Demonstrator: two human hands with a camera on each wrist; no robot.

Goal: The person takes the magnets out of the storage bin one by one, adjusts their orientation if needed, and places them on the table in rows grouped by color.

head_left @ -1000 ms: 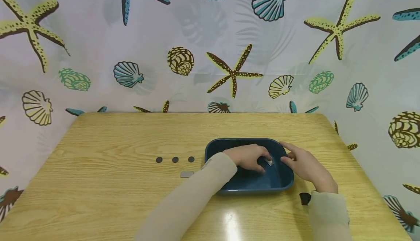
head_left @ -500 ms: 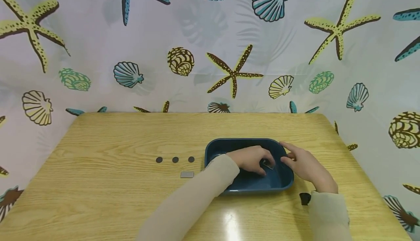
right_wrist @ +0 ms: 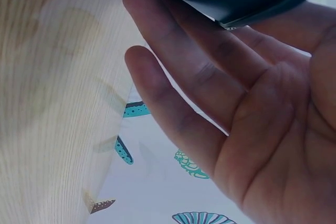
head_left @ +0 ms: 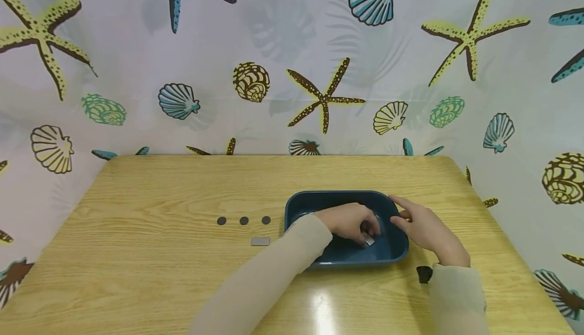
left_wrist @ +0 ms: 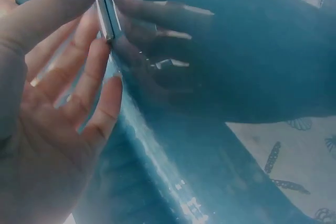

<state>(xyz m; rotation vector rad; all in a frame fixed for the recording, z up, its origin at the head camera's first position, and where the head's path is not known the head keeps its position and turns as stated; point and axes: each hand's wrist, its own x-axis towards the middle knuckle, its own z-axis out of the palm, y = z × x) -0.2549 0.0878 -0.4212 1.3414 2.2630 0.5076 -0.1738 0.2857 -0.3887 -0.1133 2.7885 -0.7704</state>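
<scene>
A dark blue rectangular bin (head_left: 347, 263) with rounded corners stands on the table. My left hand (head_left: 349, 221) reaches down inside it, fingers bent. Between thumb and fingertips it pinches a small, thin, light-grey rectangular piece (head_left: 369, 239); the left wrist view shows this piece (left_wrist: 107, 14) edge-on, close to the bin's glossy inside surface. At the bin's right end, my right hand (head_left: 424, 228) holds the rim, thumb on the inner side. Its fingers (right_wrist: 194, 72) lie along the outside of the wall.
Left of the bin on the wooden table (head_left: 150, 254) lie three small dark discs (head_left: 244, 220) in a row. A flat grey rectangle (head_left: 260, 242) sits below the rightmost one. A patterned curtain (head_left: 274, 31) hangs behind.
The left hand's fingers have drawn in around the grey piece, which has shifted slightly toward me and turned within the bin. The right hand keeps its place on the rim.
</scene>
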